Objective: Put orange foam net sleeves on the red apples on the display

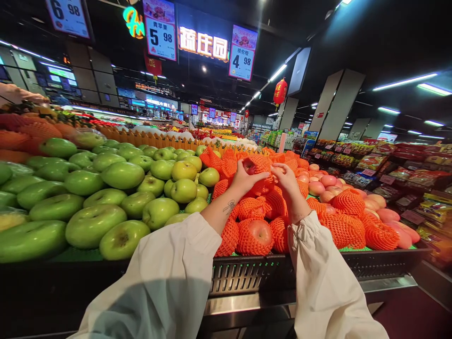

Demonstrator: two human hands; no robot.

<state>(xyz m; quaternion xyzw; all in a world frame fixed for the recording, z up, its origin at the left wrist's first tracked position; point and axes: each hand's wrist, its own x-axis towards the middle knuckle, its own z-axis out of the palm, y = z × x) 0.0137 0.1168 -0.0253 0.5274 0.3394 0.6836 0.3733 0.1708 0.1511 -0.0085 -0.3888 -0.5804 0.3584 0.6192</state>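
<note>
My left hand (244, 180) curls around an apple in an orange foam net (259, 165), its thumb pointing right across the near side. From the other side, my right hand (285, 180) closes thumb and fingers at the net's right edge. Part of the red apple shows near my left fingertips. Beneath and around both hands lie more net-wrapped apples (257, 235), piled on the display. My wrists rest close above this pile, the white sleeves reaching in from the near side.
Green apples (123, 174) fill the left of the display. Unwrapped pinkish apples (326, 181) lie to the right. A slotted black rim (247, 278) runs along the near edge. Behind stands a low wooden fence (151, 147). Packaged goods shelves (388, 169) are at right; price signs (243, 52) hang overhead.
</note>
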